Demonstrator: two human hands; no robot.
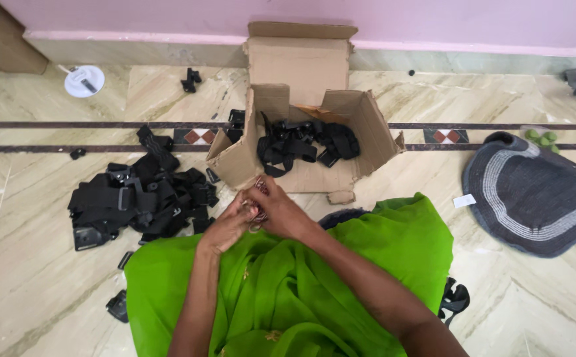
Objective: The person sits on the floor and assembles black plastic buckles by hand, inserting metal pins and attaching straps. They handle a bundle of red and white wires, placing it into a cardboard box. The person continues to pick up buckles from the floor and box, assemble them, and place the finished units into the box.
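Green cloth [314, 284] covers our lap on the marble floor [30, 264]; both hands meet just above it, at the near edge of the cardboard box [367, 125]. Left hand [227, 228] and right hand [280, 210] are touching, fingers pinched together on a small pinkish-metallic item [259, 215]; too hidden to name it. Both hands closed around it, the right on top and a bit further forward, the left coming in from the lower left. Item's long axis seems to run away from us toward the box, not certain.

Box sits straight ahead of the hands, flaps open, black straps with buckles [304, 142] inside. Bigger heap of black straps [139, 198] lies to the left on the floor, nearer the left hand. Grey oval mat [532, 198] well off to the right, white round lid [83, 81] at far left near the wall.
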